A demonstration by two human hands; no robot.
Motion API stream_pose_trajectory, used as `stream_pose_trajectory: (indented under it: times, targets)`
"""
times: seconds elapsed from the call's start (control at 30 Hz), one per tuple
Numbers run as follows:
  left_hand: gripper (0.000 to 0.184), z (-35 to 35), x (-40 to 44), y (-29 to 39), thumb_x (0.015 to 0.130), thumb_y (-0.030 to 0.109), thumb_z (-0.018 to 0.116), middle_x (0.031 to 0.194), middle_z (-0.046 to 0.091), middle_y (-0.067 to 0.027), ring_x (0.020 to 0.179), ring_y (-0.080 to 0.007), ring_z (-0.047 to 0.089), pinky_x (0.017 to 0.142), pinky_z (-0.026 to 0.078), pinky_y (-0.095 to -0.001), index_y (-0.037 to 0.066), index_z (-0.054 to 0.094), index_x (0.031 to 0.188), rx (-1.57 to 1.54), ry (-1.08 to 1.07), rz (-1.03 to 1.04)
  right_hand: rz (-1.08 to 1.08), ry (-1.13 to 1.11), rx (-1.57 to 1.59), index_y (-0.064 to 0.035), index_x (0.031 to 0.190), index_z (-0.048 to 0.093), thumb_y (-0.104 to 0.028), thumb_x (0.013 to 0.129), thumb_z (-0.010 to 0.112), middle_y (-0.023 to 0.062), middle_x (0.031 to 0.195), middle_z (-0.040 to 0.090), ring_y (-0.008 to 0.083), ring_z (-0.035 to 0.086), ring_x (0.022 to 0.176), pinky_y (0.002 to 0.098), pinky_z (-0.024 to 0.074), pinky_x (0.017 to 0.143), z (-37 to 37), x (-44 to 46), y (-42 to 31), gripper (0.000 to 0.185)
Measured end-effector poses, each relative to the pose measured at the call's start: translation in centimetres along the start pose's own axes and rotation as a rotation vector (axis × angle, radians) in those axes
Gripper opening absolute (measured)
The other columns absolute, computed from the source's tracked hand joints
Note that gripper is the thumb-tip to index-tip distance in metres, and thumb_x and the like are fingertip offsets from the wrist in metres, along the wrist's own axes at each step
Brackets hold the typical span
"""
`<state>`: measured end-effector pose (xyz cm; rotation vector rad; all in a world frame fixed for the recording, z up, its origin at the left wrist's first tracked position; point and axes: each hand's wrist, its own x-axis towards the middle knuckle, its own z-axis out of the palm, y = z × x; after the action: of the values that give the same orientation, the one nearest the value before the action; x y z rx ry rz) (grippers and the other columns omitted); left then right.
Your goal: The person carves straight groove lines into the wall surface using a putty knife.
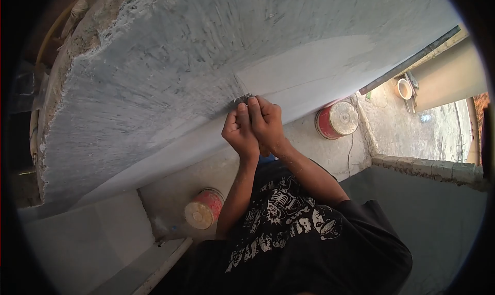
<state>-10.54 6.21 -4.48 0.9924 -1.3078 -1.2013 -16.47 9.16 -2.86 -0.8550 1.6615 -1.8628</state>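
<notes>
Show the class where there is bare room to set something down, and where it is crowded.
Bare floor lies between the picture's left bucket and the pale partition, and between the other bucket and the right arm. Crowded: the wall where the left hand and right hand meet.

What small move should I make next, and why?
Probably a short stroke of the thin tool toward the smoother pale patch: your left hand and right hand hold it near that patch's edge, while the grey wall beside is streaked.
</notes>
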Motion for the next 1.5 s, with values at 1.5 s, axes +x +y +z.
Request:
stream_pose_trajectory:
  times: [1.5]
  targets:
    - [0.033,-0.1,-1.2,-0.5,0.107,0.023,0.059,0.092,0.073,-0.0098,0.080,-0.0136,0.068,0.071,0.056,-0.0277,-0.009,0.068,0.102,-0.095,-0.018,0.011,-0.044,-0.148,0.015,0.0052,0.086,0.059,-0.019,0.103,0.056,0.0178,0.063,0.055,0.0143,0.047,0.059,0.0334,0.0464,0.060,-1.3,-0.7,1.4,0.029]
